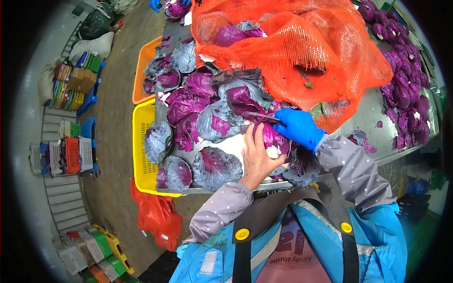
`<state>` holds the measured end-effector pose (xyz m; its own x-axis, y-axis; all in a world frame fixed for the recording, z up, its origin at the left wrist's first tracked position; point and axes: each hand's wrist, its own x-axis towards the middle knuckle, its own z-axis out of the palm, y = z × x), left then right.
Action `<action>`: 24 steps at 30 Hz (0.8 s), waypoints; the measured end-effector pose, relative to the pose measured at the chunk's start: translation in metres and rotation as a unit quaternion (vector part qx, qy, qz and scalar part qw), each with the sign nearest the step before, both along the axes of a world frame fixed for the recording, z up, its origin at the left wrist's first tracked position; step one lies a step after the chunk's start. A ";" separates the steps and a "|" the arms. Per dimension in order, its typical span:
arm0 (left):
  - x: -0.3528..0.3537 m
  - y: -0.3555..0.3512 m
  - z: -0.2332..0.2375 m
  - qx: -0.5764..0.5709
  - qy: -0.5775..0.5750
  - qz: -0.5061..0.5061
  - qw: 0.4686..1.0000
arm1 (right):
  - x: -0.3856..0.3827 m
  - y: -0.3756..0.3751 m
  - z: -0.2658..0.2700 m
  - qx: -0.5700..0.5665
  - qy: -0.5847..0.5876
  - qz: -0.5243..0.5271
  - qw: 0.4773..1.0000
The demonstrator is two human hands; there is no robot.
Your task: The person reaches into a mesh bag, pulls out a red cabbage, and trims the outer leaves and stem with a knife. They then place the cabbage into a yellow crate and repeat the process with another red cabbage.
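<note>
A red cabbage (272,137) sits at the near edge of the metal table, under my two hands. My bare left hand (258,158) grips it from the left, fingers lying over its side and the thumb toward the near side. In a blue glove, my right hand (298,128) is closed round a knife (259,115), whose blade points left across the top of the cabbage. The handle is hidden in the glove. Loose outer cabbage leaves (218,167) lie piled around the hands, mostly to the left.
An orange-red mesh sack (302,52) covers the table's far middle, with cabbage inside. Peeled red cabbages (406,80) are heaped at the right. Yellow (144,160) and orange (139,78) crates stand along the left edge. Another person's blue-gloved hand (155,5) shows at the top.
</note>
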<state>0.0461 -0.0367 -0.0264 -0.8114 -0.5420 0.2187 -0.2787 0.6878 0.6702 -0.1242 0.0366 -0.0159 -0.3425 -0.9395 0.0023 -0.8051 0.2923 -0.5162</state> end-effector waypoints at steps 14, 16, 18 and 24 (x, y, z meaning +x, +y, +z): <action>0.011 -0.011 -0.014 0.071 0.059 0.031 0.995 | 0.034 0.039 0.000 0.023 -0.313 -0.172 0.934; 0.011 -0.009 -0.013 0.076 0.056 0.038 0.995 | 0.040 0.044 -0.013 -0.012 -0.295 -0.179 0.938; 0.009 -0.006 -0.012 0.060 0.055 0.035 0.996 | 0.041 0.044 -0.013 -0.014 -0.247 -0.196 0.949; 0.007 0.002 -0.011 0.056 0.060 0.023 0.996 | 0.024 0.041 -0.029 0.015 -0.231 -0.222 0.947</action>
<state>0.0534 -0.0345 -0.0370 -0.7571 -0.6039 0.2493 -0.2208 0.5956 0.7723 -0.0998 0.0774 -0.0446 -0.6625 -0.6993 -0.2684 -0.2897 0.5696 -0.7692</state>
